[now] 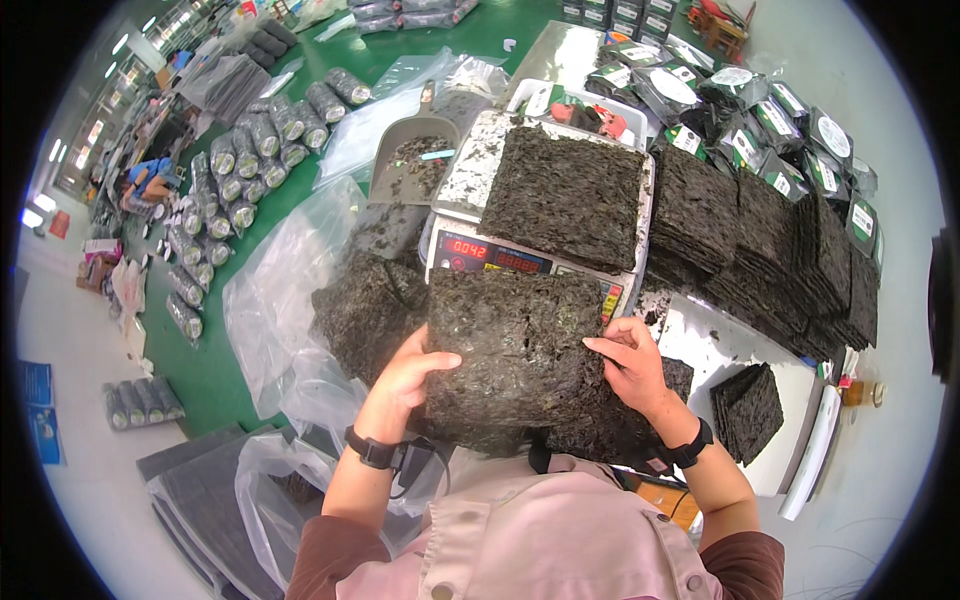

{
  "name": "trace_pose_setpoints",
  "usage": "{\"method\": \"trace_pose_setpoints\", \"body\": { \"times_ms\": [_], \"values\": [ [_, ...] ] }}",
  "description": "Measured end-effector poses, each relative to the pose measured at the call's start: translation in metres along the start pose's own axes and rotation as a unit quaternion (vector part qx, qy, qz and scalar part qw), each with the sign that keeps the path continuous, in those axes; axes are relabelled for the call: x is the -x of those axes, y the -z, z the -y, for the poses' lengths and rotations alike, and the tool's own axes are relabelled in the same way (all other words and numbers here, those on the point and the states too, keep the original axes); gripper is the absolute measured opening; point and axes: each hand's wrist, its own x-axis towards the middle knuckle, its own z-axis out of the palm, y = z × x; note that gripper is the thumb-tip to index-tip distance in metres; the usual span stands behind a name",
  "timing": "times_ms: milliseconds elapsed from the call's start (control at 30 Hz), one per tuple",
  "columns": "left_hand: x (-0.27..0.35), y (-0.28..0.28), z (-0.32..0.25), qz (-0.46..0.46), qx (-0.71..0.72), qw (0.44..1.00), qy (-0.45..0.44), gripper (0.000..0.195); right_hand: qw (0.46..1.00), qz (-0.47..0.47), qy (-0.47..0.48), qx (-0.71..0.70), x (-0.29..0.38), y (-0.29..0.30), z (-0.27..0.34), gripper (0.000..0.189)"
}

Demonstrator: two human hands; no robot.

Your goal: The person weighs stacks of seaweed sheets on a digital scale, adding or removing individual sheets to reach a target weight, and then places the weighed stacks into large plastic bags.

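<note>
A dark sheet of dried seaweed (517, 360) is held up in front of me, its far edge overlapping the front of a digital scale. My left hand (405, 371) grips its left edge, thumb on top. On the right edge, my right hand (632, 366) pinches it between thumb and fingers. More seaweed sheets (367, 311) lie beneath and to the left, partly covered by the held one. The scale's pan (469, 169) carries a squarish layer of seaweed (566, 196) and loose crumbs. Red digits glow on the scale's display (491, 255).
Tall seaweed stacks (694, 206) stand right of the scale, a smaller stack (746, 412) nearer me. Behind are sealed packets (739, 139) and a white basket (637, 124). A dustpan (397, 176) and plastic bags (281, 300) lie left. Wrapped rolls (244, 142) cover floor; a person (150, 176) sits beyond.
</note>
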Motion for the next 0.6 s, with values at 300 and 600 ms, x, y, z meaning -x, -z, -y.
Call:
{"method": "trace_pose_setpoints", "body": {
  "times_ms": [300, 600],
  "values": [
    [-0.001, 0.008, 0.005, -0.035, 0.068, 0.997, 0.019, 0.052, 0.987, -0.098, 0.113, 0.064, -0.057, 0.022, 0.009, 0.031],
    [-0.003, 0.008, 0.005, -0.008, 0.021, 1.0, -0.006, 0.062, 0.929, -0.21, -0.303, -0.035, -0.139, 0.058, -0.069, 0.042]
  ]
}}
